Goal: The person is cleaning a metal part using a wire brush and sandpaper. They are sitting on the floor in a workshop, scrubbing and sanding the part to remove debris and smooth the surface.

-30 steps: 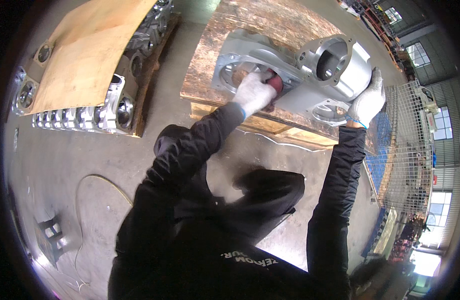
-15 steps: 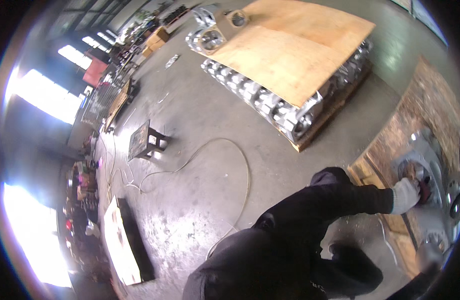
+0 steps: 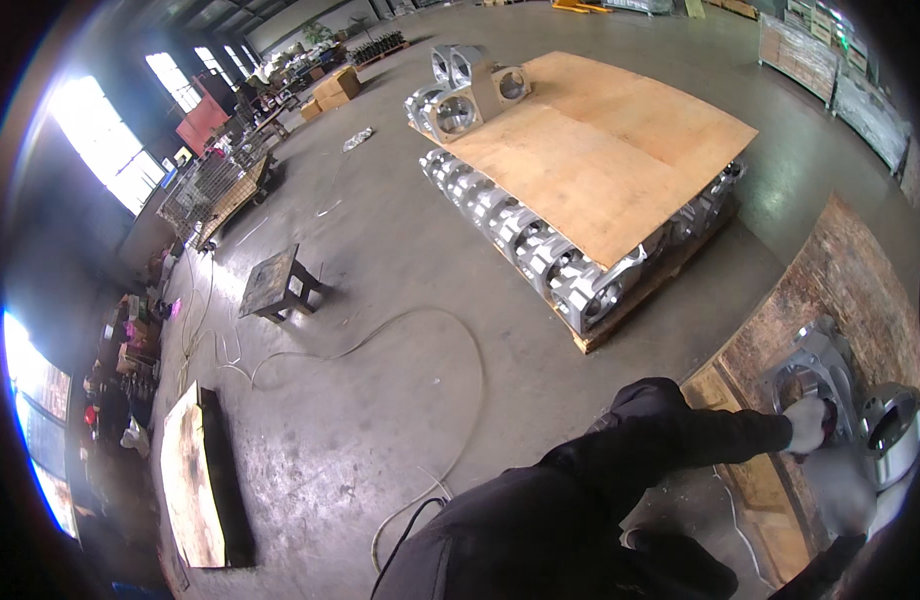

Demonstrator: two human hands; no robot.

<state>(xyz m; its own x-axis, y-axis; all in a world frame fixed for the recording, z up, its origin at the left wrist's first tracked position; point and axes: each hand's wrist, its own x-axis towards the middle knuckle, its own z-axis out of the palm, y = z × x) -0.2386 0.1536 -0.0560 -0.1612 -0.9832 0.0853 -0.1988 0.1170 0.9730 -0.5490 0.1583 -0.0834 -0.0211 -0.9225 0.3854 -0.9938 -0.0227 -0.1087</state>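
My left hand [image 3: 806, 424], in a light glove, is closed around a small dark reddish object at a grey metal casting [image 3: 812, 362]. That object is mostly hidden by the fingers. The casting has a large round opening and rests on a worn wooden board at the far right. My right hand [image 3: 844, 492], also gloved, is smeared by motion just nearer than my left hand; its fingers cannot be made out. Beside both hands sits a second shiny casting, a round ring-like housing [image 3: 892, 432].
A wooden-topped work surface [image 3: 860, 270] runs along the right. Beyond it, a pallet of several metal castings [image 3: 525, 235] lies under a plywood sheet [image 3: 620, 150]. A small stool [image 3: 278, 280], a looping hose [image 3: 475, 350] and a wooden block [image 3: 192, 480] are on the floor at left.
The view has tilted, so the pallet and work surface sit lower in the picture. My left hand stays at the casting. My right hand is now more blurred, and the ring-like housing shows more fully.
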